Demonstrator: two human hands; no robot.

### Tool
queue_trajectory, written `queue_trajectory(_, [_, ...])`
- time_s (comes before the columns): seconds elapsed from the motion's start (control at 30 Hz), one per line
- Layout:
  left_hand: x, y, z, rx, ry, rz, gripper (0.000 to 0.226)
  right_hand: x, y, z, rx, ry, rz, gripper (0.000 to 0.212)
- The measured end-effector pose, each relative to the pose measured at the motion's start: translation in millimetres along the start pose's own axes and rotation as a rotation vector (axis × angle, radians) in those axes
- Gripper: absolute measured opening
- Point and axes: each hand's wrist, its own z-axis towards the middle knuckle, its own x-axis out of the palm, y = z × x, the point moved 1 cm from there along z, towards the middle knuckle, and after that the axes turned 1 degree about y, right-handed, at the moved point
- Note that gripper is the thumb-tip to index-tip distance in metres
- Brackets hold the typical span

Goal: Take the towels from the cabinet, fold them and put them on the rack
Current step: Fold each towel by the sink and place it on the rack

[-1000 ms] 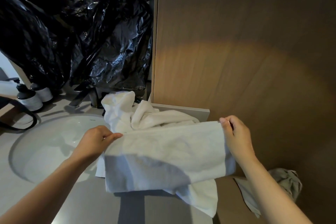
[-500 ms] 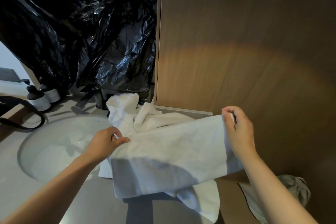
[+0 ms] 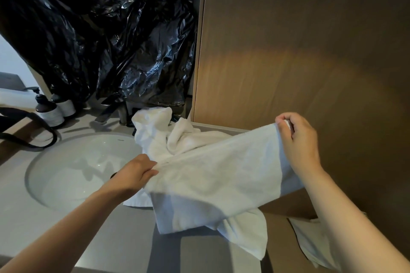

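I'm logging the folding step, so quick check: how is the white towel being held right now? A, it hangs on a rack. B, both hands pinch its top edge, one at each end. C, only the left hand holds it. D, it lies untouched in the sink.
B: the left hand and the right hand each pinch one end of the upper edge of the white towel, which is stretched between them.

No readable text, faint sink point(image 3: 66, 173) mark seemingly illegible
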Motion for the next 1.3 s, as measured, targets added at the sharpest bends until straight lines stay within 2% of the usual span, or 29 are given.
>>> queue_trajectory(0.17, [-9,2,2,0.060,0.114,0.136,0.024,-2,31,-8,-0.068,-0.018,-0.098,0.015])
queue_trajectory(0.23, [-15,-4,2,0.091,0.059,0.162,0.028,-1,46,-11,-0.080,-0.035,-0.114,0.016])
queue_trajectory(0.3, [-24,-20,3,0.159,-0.057,0.065,0.040,-2,61,-15,-0.095,-0.046,-0.125,0.015])
queue_trajectory(0.37, [-32,-48,9,0.255,-0.099,-0.033,0.051,-3,77,-20,-0.109,-0.047,-0.139,0.014])
queue_trajectory(0.53, [-24,-128,28,0.432,0.123,-0.192,0.074,-14,112,-30,-0.196,-0.080,-0.235,0.018])
queue_trajectory(0.6, [-19,-147,32,0.456,0.160,-0.245,0.068,-22,122,-35,-0.209,-0.096,-0.262,0.017])
queue_trajectory(0.73, [-15,-168,23,0.577,-0.005,-0.401,0.038,-44,131,-43,-0.168,-0.161,-0.327,0.016])
queue_trajectory(0.87, [-15,-190,3,0.640,-0.037,-0.512,0.034,-69,134,-49,-0.128,-0.181,-0.364,0.017])
queue_trajectory(0.93, [-19,-209,-4,0.682,-0.030,-0.535,0.035,-84,135,-56,-0.084,-0.204,-0.359,0.018])
queue_trajectory(1.1, [-31,-271,-17,0.784,0.032,-0.652,0.019,-142,121,-89,0.112,-0.377,-0.217,0.020])
queue_trajectory(1.3, [-35,-365,-45,0.925,0.196,-0.792,0.016,-213,82,-178,0.493,-0.528,-0.144,0.067])
